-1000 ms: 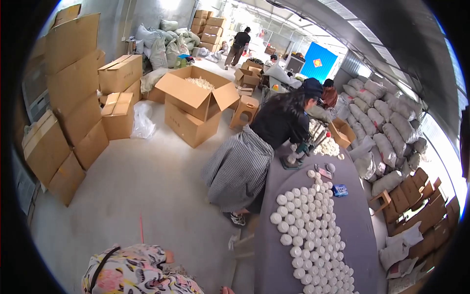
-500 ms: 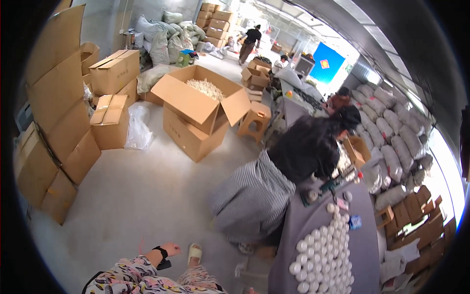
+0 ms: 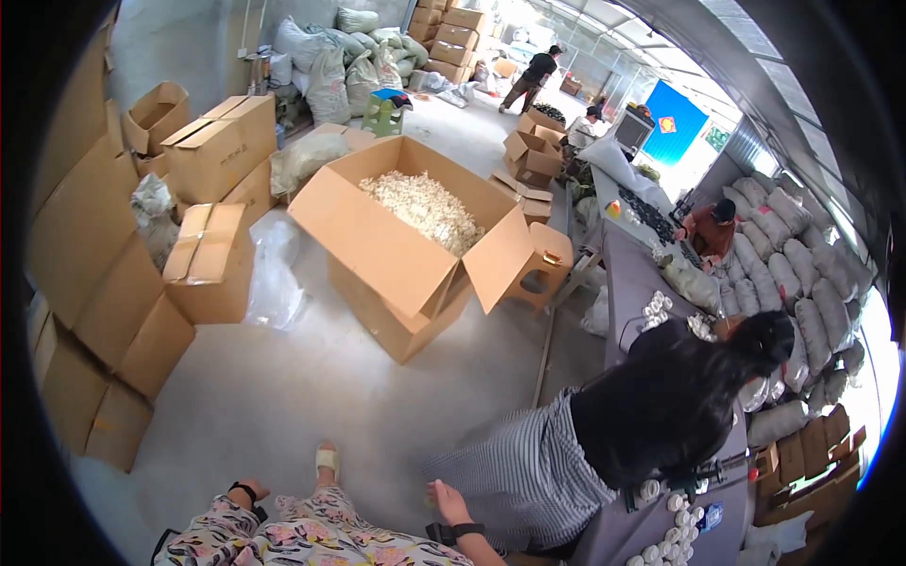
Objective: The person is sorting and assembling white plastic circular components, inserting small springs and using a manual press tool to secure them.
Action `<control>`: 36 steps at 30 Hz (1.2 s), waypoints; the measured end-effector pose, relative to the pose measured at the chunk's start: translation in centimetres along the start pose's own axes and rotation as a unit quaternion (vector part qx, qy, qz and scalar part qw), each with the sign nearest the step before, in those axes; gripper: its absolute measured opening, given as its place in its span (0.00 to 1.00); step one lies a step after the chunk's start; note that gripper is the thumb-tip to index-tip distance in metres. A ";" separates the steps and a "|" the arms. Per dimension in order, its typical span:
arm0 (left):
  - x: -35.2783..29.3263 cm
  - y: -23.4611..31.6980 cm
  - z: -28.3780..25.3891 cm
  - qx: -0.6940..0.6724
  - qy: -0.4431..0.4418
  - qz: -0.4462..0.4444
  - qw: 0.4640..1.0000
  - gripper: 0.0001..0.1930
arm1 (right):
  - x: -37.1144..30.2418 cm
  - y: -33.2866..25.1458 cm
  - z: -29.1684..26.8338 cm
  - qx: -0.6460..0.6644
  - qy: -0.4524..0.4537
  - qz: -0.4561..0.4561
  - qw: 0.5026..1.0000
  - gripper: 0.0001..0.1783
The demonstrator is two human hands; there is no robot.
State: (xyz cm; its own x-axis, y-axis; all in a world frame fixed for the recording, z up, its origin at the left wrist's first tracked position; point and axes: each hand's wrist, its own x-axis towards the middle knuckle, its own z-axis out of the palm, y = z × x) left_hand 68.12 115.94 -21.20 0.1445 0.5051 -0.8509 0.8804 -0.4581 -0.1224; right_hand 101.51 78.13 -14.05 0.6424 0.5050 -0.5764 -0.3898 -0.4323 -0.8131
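Note:
My left hand, with a black band at the wrist, hangs beside my patterned clothing; its fingers are too small and turned away to make out. My right hand is held low in front of me, black band on the wrist. Its fingers are loosely apart and nothing shows in it. Just right of it is the striped skirt of a person in black who bends over a grey-covered table. White round lidded containers stand on that table. Ahead, a large open carton holds many small pale pieces.
Flattened and closed cartons line the left side. A clear plastic bag lies beside a taped carton. An orange stool stands behind the open carton. Stacked sacks fill the right wall, and other people are farther back.
The view has moved forward, so the open carton and the person in black appear closer. My right hand has come into view. My left hand now sits lower and farther left.

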 end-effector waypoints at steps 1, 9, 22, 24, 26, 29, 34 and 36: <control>2.8 1.6 -2.8 0.004 0.001 0.005 1.000 0.24 | 1.9 0.5 0.5 -0.050 0.026 0.000 0.998 0.27; 3.2 33.2 -28.2 -0.087 0.268 0.503 0.817 0.14 | 7.1 -6.3 -1.7 -0.117 0.139 0.034 0.983 0.27; 6.1 72.0 -42.3 0.587 0.383 0.421 0.576 0.30 | 18.8 -22.2 -19.6 -0.012 0.260 -0.114 0.959 0.20; 9.6 72.2 -42.6 0.669 0.324 0.298 0.599 0.24 | 19.4 -23.5 -21.8 0.019 0.274 -0.106 0.955 0.20; 8.9 74.6 -43.7 0.744 0.194 0.240 0.593 0.21 | 19.2 -25.2 -24.1 0.047 0.297 -0.102 0.948 0.20; 12.7 80.2 -42.7 0.801 0.032 0.252 0.542 0.20 | 20.8 -25.9 -27.7 0.108 0.266 -0.103 0.952 0.22; 21.1 93.3 -39.1 0.801 -0.088 0.288 0.517 0.17 | 23.9 -28.2 -36.7 0.178 0.315 -0.073 0.929 0.22; 4.9 103.4 -35.8 0.408 0.032 0.598 0.689 0.21 | 25.7 -28.7 -39.8 0.168 0.391 -0.030 0.904 0.22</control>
State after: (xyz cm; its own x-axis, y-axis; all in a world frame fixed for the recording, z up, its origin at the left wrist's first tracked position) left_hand 176.04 97.18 -19.75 0.5897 -0.5713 -0.5709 -0.4289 -0.8204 0.3780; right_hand 155.50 73.75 -2.35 0.8879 -0.2205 -0.4038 -0.4331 -0.1048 -0.8952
